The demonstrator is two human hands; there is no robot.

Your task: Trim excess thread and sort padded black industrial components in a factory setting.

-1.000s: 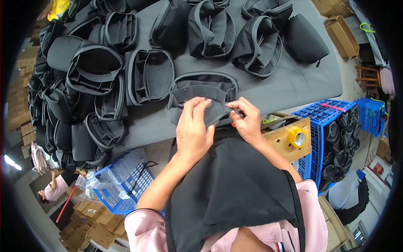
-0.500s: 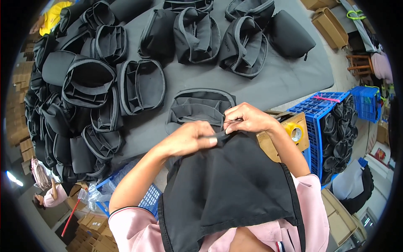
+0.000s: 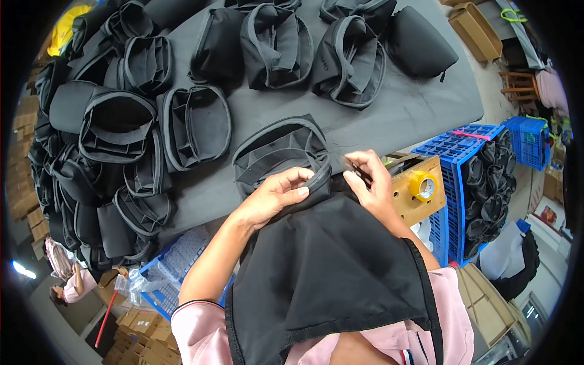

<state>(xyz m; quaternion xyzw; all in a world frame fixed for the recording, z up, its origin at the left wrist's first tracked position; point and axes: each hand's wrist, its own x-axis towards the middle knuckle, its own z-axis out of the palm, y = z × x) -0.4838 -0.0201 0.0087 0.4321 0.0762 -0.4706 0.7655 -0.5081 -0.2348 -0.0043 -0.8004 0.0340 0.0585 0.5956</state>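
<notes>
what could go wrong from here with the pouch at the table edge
The small dark tool in the right hand points toward the open pouch, so a slip might nick its fabric or the left hand gripping its rim. The pouch sits at the near edge of the table, so it could drop if that grip loosens.

Bright, soft shadows, left-edge glare, fisheye-bent edges

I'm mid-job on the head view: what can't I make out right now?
Head view, dark tool in the right hand: tip blurred, rest mostly hidden by the grip; exact kind unclear.
Head view, black pouch at the left hand: near side partly covered by that hand.
Head view, farthest pouch: cut off by the top edge.
</notes>
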